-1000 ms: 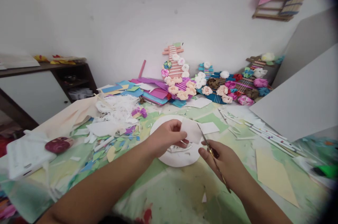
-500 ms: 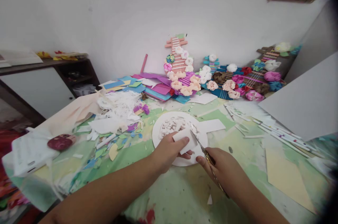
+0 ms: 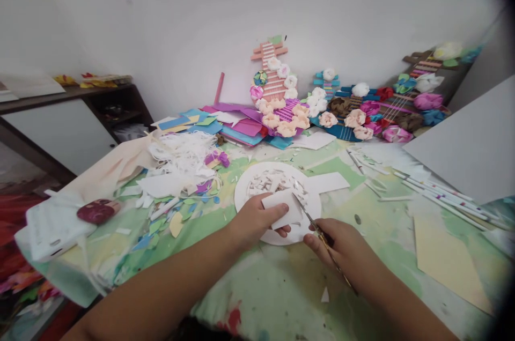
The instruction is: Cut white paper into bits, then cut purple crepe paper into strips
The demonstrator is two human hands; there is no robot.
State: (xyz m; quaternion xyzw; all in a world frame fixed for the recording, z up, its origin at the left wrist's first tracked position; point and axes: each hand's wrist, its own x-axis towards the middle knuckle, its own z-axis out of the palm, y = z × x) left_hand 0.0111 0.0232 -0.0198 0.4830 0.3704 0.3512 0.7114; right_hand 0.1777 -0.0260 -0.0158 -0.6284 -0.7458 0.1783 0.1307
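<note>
Left hand point(image 3: 254, 217): pinching the card point(image 3: 288, 202) between a thumb lying on top and fingers curling beneath, with nothing else showing in its grasp.
Right hand point(image 3: 341, 244): curling round the scissors point(image 3: 309, 216), thumb and fingers bending close about the handles, blades pointing up and away towards the card's right edge.
Card: hanging over the near part of the plate point(image 3: 241, 196) and, from this angle, covering some of the scraps point(image 3: 265, 181) lying there.
Cutting well: probably calling for a taut card, the left hand turning it into the blades while the right wrist is staying straight; short snips would likely be giving a cleaner edge.
Left thumb: lying near the blades, so best resting well back from the cutting line.
Plate: seemingly serving well as a catch for offcuts.
Blade tips: meeting or merely passing the card's edge; which one, the white-on-white is hiding.
Handles: disappearing partly inside the right hand, so the finger loops are not showing clearly.
Strip point(image 3: 333, 182): lying on the bench point(image 3: 277, 284), its left end reaching the plate; whether it is overlapping the rim cannot be told.
Forearms: running out of frame at the bottom.
</note>
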